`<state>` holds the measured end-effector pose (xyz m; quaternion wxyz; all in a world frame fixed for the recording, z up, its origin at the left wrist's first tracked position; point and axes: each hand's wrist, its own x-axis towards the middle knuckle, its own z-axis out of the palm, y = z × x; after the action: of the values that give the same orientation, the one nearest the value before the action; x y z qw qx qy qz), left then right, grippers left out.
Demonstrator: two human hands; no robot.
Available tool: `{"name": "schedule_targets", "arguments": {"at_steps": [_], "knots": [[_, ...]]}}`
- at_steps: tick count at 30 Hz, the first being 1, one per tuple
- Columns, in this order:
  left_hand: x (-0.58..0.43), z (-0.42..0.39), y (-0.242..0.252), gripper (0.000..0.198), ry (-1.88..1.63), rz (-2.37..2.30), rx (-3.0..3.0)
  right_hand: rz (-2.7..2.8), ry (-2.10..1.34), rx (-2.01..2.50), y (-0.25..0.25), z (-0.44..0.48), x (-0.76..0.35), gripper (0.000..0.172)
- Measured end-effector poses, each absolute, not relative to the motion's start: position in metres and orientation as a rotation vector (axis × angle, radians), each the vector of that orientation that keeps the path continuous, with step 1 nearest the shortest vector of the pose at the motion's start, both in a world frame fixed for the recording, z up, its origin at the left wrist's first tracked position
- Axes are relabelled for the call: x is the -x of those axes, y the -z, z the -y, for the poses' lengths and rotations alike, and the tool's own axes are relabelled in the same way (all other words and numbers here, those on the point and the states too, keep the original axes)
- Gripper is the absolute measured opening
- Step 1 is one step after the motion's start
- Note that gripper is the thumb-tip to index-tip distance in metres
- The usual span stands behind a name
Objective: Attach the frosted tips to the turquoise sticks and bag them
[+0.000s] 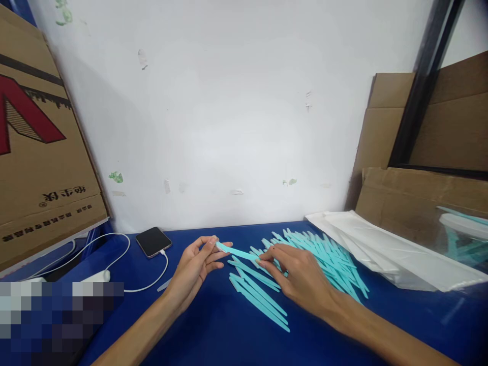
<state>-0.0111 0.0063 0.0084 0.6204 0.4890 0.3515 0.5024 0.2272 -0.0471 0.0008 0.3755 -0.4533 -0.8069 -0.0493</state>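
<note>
A slim turquoise eyebrow razor is stretched between my two hands above the table. My left hand pinches its whitish blade end between thumb and fingers; whether a clear cap is there is too small to tell. My right hand grips the other end of the handle with thumb and forefinger. Under and just left of my right hand lie several loose turquoise razors, roughly side by side. A large heap of the same razors spreads out behind my right hand, partly hidden by it.
Flat white plastic bags lie at the right, beside a clear bag with turquoise pieces. A phone with a white cable rests at the back left. Cardboard boxes flank the blue table, and a white wall closes the back.
</note>
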Motion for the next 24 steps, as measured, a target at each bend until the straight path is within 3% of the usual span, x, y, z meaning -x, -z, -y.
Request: {"name": "schedule_targets", "arguments": {"at_steps": [12,18,24], "knots": [[0.008,0.0,-0.007,0.033,-0.943,-0.858,-1.531,2.198,0.103,1.209,-0.001,0.048,-0.227,0.027],[0.015,0.0,-0.01,0.032,-0.993,-1.522,-2.408,2.233,0.192,1.367,-0.006,0.046,-0.23,0.032],[0.028,-0.008,-0.014,0.033,-0.529,-1.989,-2.839,2.269,0.328,1.677,-0.007,0.033,-0.244,0.032]]}}
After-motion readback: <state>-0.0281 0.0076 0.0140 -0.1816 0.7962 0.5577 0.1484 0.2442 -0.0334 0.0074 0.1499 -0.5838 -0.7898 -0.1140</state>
